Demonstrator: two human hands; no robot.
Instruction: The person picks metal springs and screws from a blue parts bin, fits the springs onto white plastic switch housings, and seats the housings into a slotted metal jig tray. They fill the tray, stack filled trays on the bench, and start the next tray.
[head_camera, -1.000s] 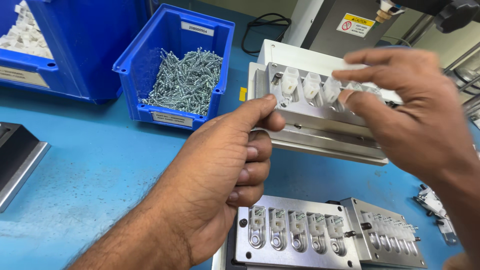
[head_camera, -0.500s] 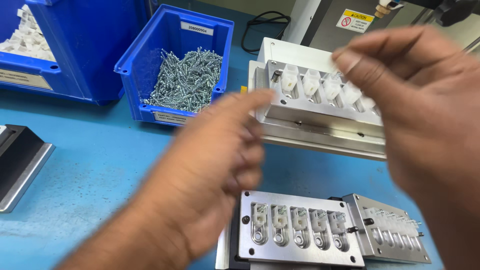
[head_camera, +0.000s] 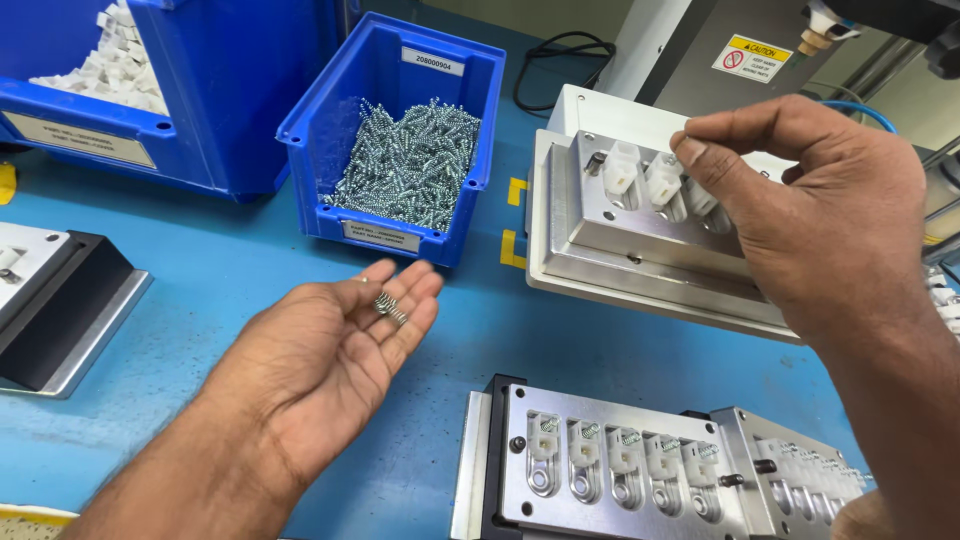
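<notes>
My left hand (head_camera: 320, 370) lies palm up over the blue table, fingers loosely spread, with a few small metal pieces (head_camera: 388, 305) resting on the fingertips. My right hand (head_camera: 830, 230) hovers over a tilted metal fixture (head_camera: 640, 240). Its thumb and forefinger are pinched together at a row of white plastic parts (head_camera: 622, 168) seated in the fixture. Whether something small sits between the fingertips is hidden. A second metal fixture (head_camera: 620, 500) with several pockets lies near the front edge, below my right wrist.
A blue bin (head_camera: 300, 130) full of silver screws (head_camera: 410, 165) stands behind my left hand. A larger blue bin (head_camera: 230, 100) with white parts (head_camera: 110, 70) is at the far left. A black block (head_camera: 60, 310) sits at the left edge; a grey machine (head_camera: 680, 60) stands behind.
My left hand has pulled back from the tilted fixture and turned palm up, showing the small metal pieces. My right hand has stayed over the white parts, fingers pinched.
</notes>
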